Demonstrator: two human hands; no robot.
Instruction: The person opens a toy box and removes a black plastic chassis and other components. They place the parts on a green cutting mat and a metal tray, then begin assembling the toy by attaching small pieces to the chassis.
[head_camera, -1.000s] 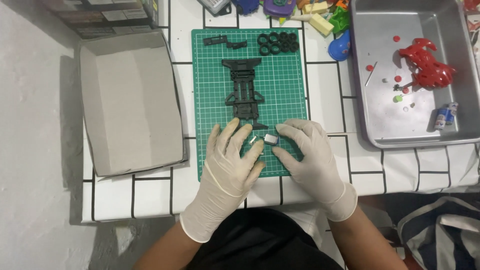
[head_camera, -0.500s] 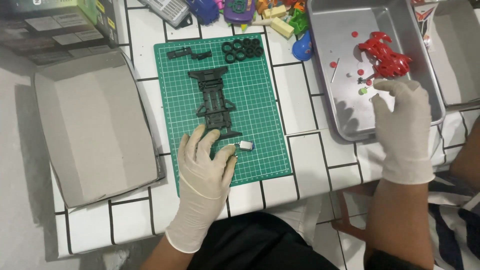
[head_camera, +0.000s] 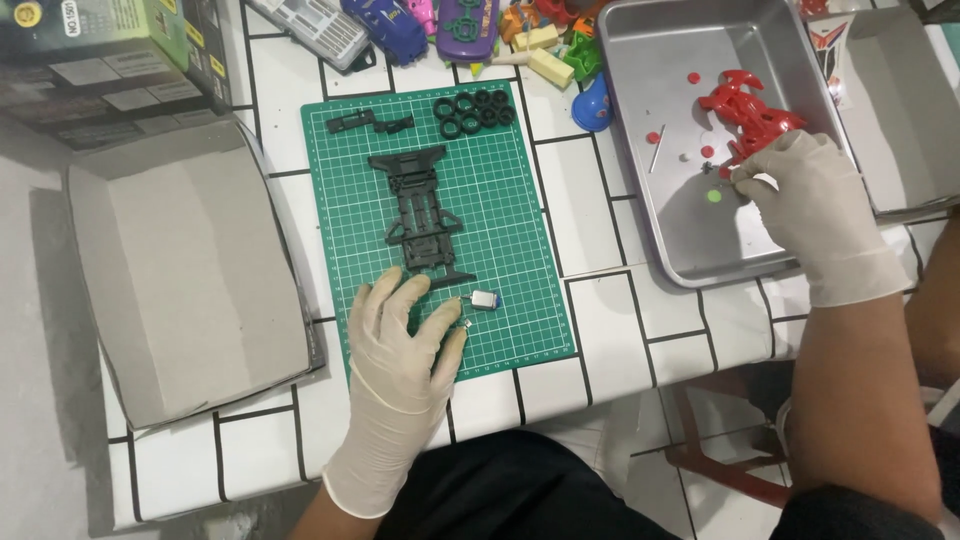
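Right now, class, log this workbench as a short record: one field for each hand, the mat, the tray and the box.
left hand: flat on the green cutting mat, beside a small silver motor
right hand: in the metal tray, fingertips at the red plastic part
mat: black chassis, black tyres
box: open grey cardboard box, left of mat
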